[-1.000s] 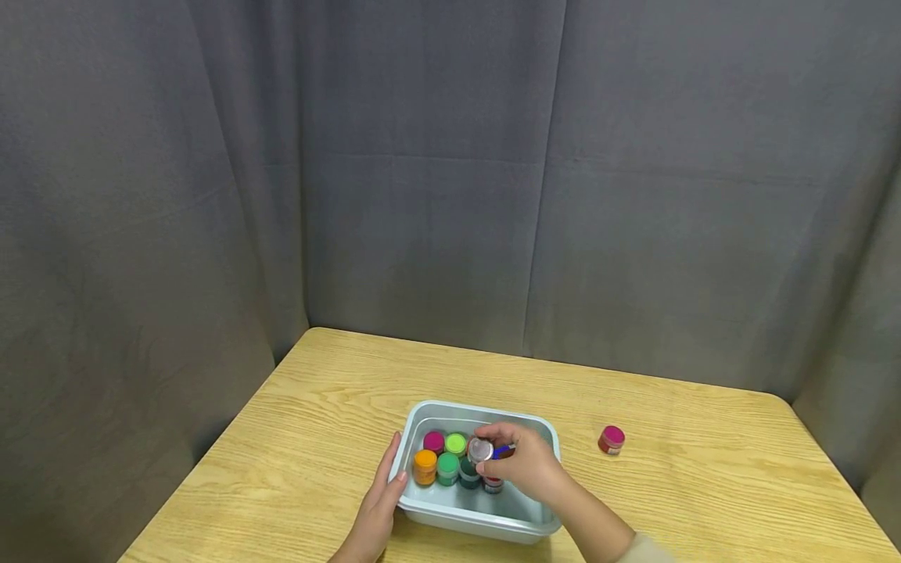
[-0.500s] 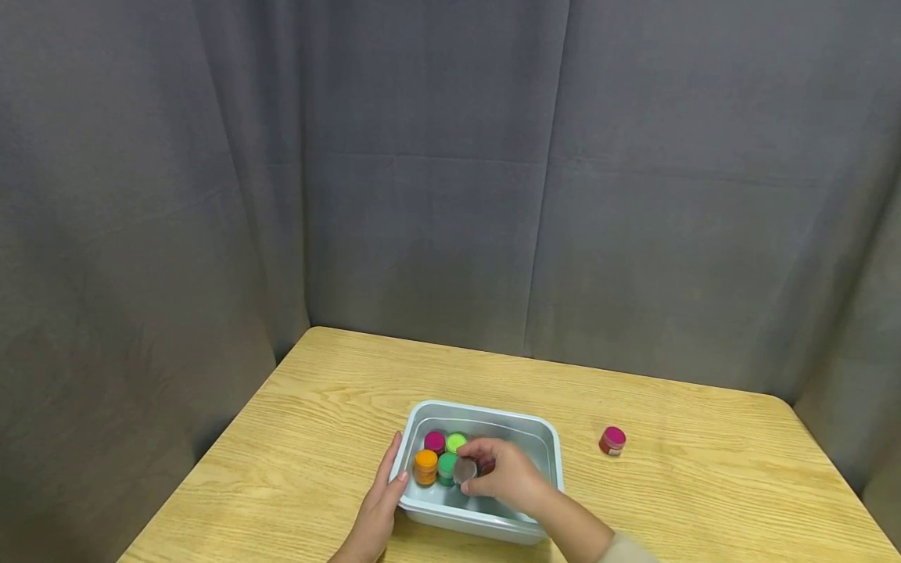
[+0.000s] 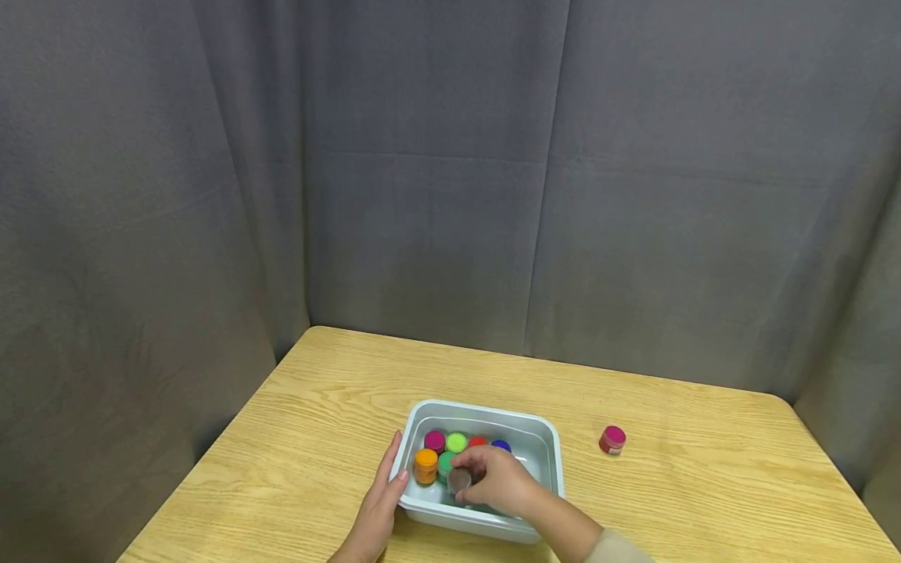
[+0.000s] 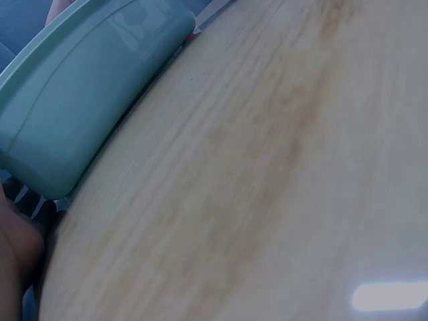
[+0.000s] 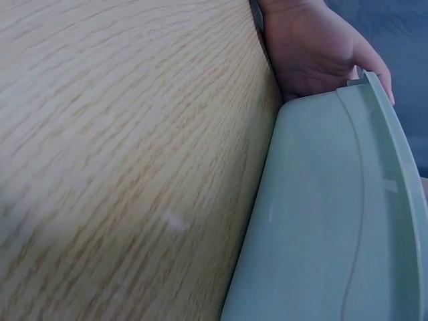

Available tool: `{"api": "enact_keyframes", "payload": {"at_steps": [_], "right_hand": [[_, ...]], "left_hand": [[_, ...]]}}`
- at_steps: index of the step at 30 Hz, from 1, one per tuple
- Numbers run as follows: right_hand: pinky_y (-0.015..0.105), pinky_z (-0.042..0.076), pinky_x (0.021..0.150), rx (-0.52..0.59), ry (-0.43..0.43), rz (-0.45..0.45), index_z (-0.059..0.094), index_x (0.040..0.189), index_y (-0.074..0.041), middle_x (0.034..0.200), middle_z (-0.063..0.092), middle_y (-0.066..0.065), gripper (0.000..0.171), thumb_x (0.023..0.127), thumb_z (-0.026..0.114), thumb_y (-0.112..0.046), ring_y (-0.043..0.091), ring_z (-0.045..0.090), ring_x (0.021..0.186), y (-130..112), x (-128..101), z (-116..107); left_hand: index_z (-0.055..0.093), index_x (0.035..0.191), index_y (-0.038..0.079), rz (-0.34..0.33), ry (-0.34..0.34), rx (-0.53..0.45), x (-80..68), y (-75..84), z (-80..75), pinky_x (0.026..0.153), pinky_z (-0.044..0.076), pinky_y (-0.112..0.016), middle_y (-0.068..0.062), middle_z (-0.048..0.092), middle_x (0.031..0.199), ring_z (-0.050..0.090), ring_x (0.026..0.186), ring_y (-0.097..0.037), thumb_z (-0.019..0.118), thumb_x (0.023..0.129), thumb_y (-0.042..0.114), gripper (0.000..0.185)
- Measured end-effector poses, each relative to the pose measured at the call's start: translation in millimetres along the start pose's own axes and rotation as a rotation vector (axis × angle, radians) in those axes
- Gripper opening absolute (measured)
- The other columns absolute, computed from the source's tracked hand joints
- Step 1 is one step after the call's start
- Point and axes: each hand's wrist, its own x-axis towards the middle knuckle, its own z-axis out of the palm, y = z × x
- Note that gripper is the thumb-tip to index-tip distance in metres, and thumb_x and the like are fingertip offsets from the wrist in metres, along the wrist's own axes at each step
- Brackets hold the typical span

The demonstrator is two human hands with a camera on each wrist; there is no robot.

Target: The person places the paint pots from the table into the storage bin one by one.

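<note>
Lowering into the pale green tub (image 3: 545, 438), the right hand (image 3: 496, 485) has carried its clear-lidded jar (image 3: 460, 479) down from above the pots to the front row beside the green pot (image 3: 446, 463), fingers curled round it. The left hand (image 3: 380, 500) stays flat against the tub's side.

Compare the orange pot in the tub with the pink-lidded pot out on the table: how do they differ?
The orange pot stands inside the tub, packed against other pots; the pink-lidded pot stands alone on the bare table, right of the tub. The orange pot has an orange lid and body; the other has a pink lid over a reddish body. The orange pot is close to the left hand; the pink-lidded one is near neither hand. Both are small, round, upright and lidded.
</note>
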Motion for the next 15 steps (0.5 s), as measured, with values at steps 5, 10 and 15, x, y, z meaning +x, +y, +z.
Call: {"api": "enact_keyframes", "payload": {"at_steps": [5,10,15], "right_hand": [[0.025,0.05,0.074,-0.031,0.01,-0.005,0.071,0.109,-0.006,0.093,0.068,-0.002,0.041,0.071,0.085,-0.006,0.01,0.058,0.084,2.1,2.9,1.6],[0.022,0.046,0.066,-0.047,0.027,-0.01,0.071,0.108,-0.006,0.09,0.066,-0.001,0.041,0.07,0.085,-0.007,0.011,0.056,0.08,1.7,3.8,2.8],[0.02,0.043,0.06,-0.035,0.026,0.001,0.071,0.108,-0.005,0.086,0.065,-0.002,0.041,0.07,0.085,-0.006,0.011,0.054,0.074,2.0,4.3,4.6]], "left_hand": [[0.011,0.158,0.013,0.002,-0.004,-0.001,0.3,0.0,-0.3,0.117,0.006,-0.069,-0.015,0.007,0.166,0.005,0.15,-0.044,0.033,0.106,0.033,0.06],[0.012,0.158,0.013,0.003,-0.008,0.004,-0.6,1.1,-1.2,0.117,0.006,-0.069,-0.015,0.006,0.166,0.004,0.15,-0.044,0.034,0.106,0.031,0.06],[0.012,0.158,0.013,-0.004,-0.009,0.007,-2.2,1.9,-1.3,0.116,0.006,-0.07,-0.016,0.006,0.166,0.004,0.15,-0.045,0.035,0.106,0.031,0.06]]}}
